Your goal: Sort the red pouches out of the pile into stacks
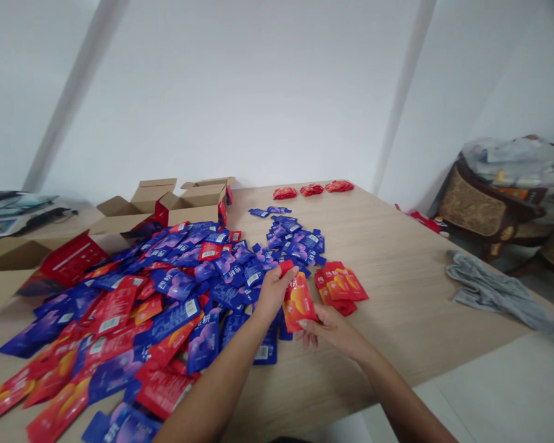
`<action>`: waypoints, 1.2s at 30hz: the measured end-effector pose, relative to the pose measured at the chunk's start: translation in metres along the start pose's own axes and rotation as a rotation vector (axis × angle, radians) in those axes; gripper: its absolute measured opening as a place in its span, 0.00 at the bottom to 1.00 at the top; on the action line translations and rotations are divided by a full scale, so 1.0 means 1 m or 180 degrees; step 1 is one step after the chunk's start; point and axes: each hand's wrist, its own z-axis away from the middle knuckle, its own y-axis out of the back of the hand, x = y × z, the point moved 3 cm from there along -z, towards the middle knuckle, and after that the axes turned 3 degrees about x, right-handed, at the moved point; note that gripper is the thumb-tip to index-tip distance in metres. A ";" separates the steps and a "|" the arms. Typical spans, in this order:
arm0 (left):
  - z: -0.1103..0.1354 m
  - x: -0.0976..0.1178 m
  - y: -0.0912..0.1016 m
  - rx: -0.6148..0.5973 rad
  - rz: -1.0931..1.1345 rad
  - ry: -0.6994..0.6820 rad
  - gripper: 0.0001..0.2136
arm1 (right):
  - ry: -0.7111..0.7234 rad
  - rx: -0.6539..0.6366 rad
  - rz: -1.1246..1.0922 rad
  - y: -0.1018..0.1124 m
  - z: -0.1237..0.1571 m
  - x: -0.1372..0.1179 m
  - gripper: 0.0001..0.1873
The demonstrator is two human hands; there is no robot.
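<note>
red sachet [299, 303]: it is held above the near part of the tabletop [383, 246], front face up and tilted, between the blue pile [300, 243] and the small red stack [339, 283]. my left hand [273, 288] is nearly closed, thumb and fingers pinching the upper left edge; my right hand [330, 329] is partly closed, gripping the lower right corner, with some fingers spread beneath. (whether a second sachet lies behind the first, i cannot tell.) for a good hold, i judge it best to grip by opposite edges, apply light pressure only, and leave the printed front flat and unwrinkled; the film is probably slippery, so a loose pinch could let it slide. counts: one red sachet plainly in hand; one small red stack just beside, with about three fronts showing; three red piles [312, 190] in a row at the far edge; one blue pile beyond my hands; one mixed heap [175, 283] at left, its red and blue sachets too overlapped to count; at least three open cartons [189, 215] behind it; one grey cloth [480, 286] at right.
</note>
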 end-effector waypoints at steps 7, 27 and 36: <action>-0.018 -0.015 -0.002 0.0276 -0.0008 0.0051 0.20 | -0.0463 0.0077 -0.0281 0.015 0.006 0.002 0.23; -0.195 0.002 0.152 0.0507 -0.5673 -0.0450 0.15 | -0.1375 0.1392 0.1217 0.142 0.011 0.053 0.34; -0.256 -0.020 0.149 0.0213 -0.6247 0.0446 0.15 | -0.1404 0.2172 0.1896 0.151 0.019 0.053 0.35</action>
